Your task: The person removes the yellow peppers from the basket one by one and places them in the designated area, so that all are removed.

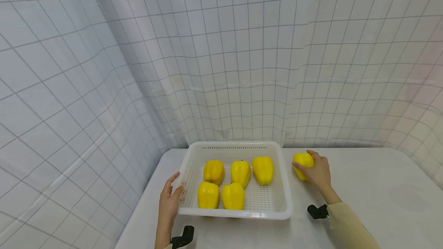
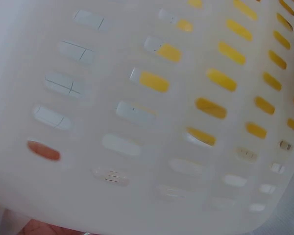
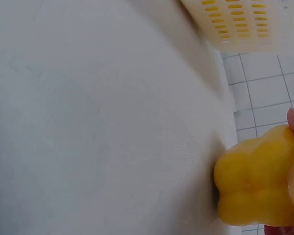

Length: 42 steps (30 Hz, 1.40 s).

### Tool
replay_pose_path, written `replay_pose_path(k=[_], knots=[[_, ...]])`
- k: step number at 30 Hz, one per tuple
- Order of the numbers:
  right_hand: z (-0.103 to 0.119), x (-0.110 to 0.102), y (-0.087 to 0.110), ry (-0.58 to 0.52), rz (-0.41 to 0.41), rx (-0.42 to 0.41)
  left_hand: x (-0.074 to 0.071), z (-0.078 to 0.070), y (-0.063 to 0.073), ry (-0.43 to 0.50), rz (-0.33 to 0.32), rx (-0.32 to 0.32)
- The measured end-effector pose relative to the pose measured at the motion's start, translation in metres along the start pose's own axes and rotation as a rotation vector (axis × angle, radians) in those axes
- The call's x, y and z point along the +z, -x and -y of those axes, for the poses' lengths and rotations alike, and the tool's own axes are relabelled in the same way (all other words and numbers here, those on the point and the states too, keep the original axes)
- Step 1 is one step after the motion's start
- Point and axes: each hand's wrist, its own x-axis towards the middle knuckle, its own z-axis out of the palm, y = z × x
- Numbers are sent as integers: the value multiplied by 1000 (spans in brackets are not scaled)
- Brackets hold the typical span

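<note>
A white perforated plastic basket stands on the table, with several yellow bell peppers inside. My left hand holds the basket's left rim, thumb toward the inside. Up close in the left wrist view, the slotted wall fills the frame, and yellow shows through its slots. To the right of the basket, my right hand grips another yellow bell pepper between thumb and fingers. In the right wrist view this pepper is at or just above the tabletop; whether it touches is unclear.
The white table extends to the right of the basket. Behind it and on the left hangs a white curtain with a grid pattern. Black wrist mounts sit on both wrists.
</note>
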Motion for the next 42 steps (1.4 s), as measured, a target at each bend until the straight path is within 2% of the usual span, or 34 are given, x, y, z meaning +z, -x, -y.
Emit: replay_pose_path(k=[29,42], knots=[[-9,3,-1,14,49,51,0,1,1,4,0,17],[-4,-7,1,37,13,39,-2,-1,1,-7,-4,10]])
